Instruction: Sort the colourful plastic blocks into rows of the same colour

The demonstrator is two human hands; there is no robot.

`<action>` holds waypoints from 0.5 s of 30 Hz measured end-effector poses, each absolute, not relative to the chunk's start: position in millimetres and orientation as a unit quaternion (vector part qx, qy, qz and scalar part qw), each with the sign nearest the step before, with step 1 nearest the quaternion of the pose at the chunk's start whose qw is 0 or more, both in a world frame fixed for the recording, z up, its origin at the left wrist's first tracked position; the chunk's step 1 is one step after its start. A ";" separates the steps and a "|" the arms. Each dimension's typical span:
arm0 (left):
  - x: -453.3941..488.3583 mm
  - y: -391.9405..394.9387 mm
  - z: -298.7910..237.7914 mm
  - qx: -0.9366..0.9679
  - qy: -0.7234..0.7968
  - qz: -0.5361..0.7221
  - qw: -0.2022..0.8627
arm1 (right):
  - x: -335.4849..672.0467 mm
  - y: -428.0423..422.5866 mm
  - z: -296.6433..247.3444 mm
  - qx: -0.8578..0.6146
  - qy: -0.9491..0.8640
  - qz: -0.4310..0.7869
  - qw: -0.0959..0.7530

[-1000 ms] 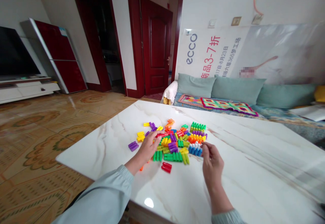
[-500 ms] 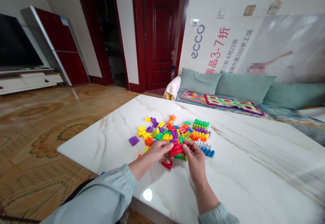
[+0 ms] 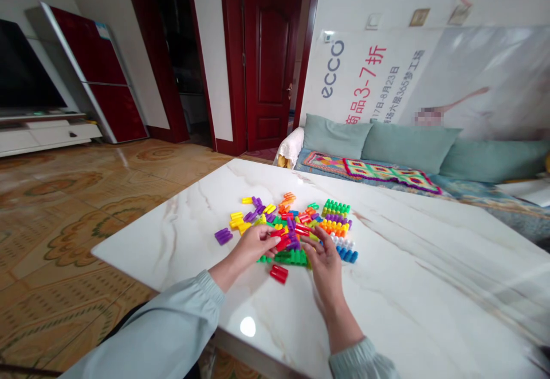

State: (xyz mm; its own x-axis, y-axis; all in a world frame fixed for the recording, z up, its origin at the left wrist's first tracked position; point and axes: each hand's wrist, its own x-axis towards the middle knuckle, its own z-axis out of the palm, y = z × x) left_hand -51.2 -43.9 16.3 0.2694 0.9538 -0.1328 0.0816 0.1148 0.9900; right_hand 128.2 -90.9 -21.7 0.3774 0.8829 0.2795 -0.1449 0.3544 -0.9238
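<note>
My left hand [image 3: 258, 244] is closed, pinching a red building block [image 3: 282, 243] made of joined tubes above the pile. Close by on the right, my right hand [image 3: 324, 250] has its fingers bent around the end of another red block [image 3: 303, 229]; its thumb sits lower, partly hiding the grip. Below both hands a long green block row [image 3: 292, 257] lies on the table. Nearer to me rests a single red block [image 3: 279, 273]. Purple blocks [image 3: 293, 233] show between the two hands.
Loose yellow blocks [image 3: 236, 220] and purple blocks [image 3: 223, 236] lie left on the white marbled table [image 3: 172, 241]. Sorted rows stand at right: green [image 3: 337, 206], orange [image 3: 335, 229], white [image 3: 342, 241] and blue [image 3: 347, 254]. Behind is a sofa with cushions [image 3: 410, 147].
My hands have moved apart, and the red blocks that were together between them are now separate, one by each hand. The green row and near red block show more fully.
</note>
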 end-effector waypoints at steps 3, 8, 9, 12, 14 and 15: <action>-48.5 -45.9 13.0 0.514 0.439 0.409 0.613 | 125.6 -91.5 -24.6 -0.448 -0.477 0.342 0.674; -41.9 -55.3 4.5 0.516 0.399 0.378 0.657 | 126.7 -96.9 -26.6 -0.483 -0.599 0.266 0.580; -40.8 -56.3 2.4 0.521 0.395 0.371 0.659 | 126.8 -97.8 -25.9 -0.482 -0.613 0.249 0.574; -39.1 -56.4 -3.1 0.553 0.394 0.358 0.641 | 125.1 -99.3 -22.6 -0.476 -0.627 0.230 0.572; -39.2 -55.5 -4.3 0.605 0.401 0.353 0.590 | 123.2 -100.0 -21.1 -0.469 -0.637 0.235 0.565; -39.6 -55.6 -3.9 0.642 0.405 0.350 0.550 | 123.0 -100.4 -21.0 -0.468 -0.637 0.239 0.563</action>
State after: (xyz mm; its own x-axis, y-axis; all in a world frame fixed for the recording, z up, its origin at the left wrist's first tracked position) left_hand -39.6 -55.6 -3.9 0.4281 0.9037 0.0035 0.1346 -0.0676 0.9886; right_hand 123.0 -100.4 -21.0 0.0728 0.8664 0.4940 0.3275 0.4471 -0.8324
